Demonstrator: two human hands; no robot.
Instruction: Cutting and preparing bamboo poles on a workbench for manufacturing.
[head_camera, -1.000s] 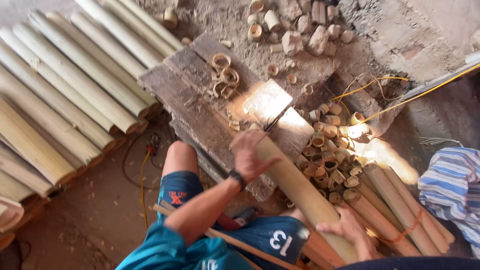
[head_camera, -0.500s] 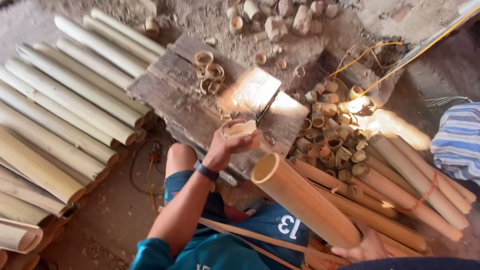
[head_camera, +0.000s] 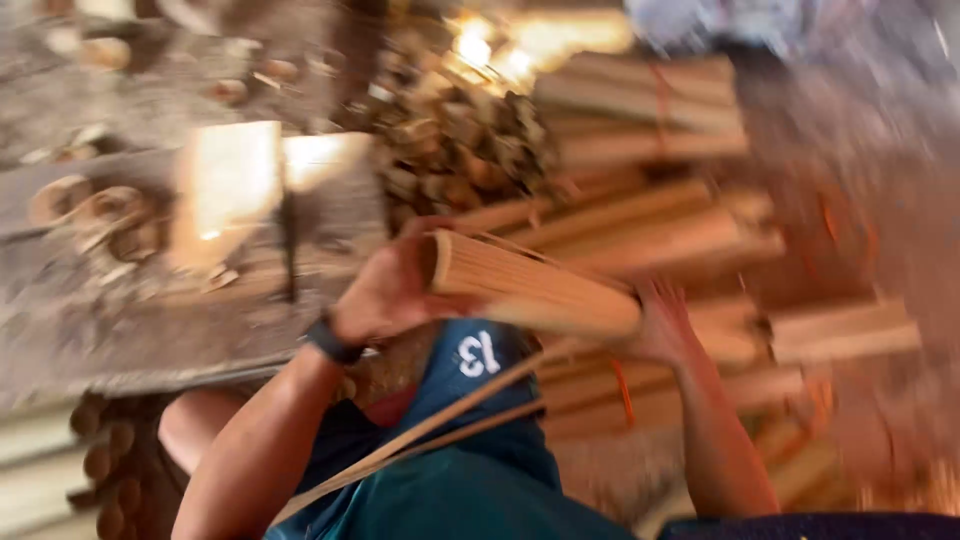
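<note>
Both hands are gripping a bamboo pole section over the lap.

The left hand (head_camera: 385, 292) is grasping the cut end of the bamboo pole (head_camera: 530, 285), while the right hand (head_camera: 660, 325) is clasping its far end from below. The pole is lying level above the blue shorts (head_camera: 480, 370), beside the wooden work block (head_camera: 150, 290) and stacked bamboo poles (head_camera: 650, 215). The view is blurred.
</note>
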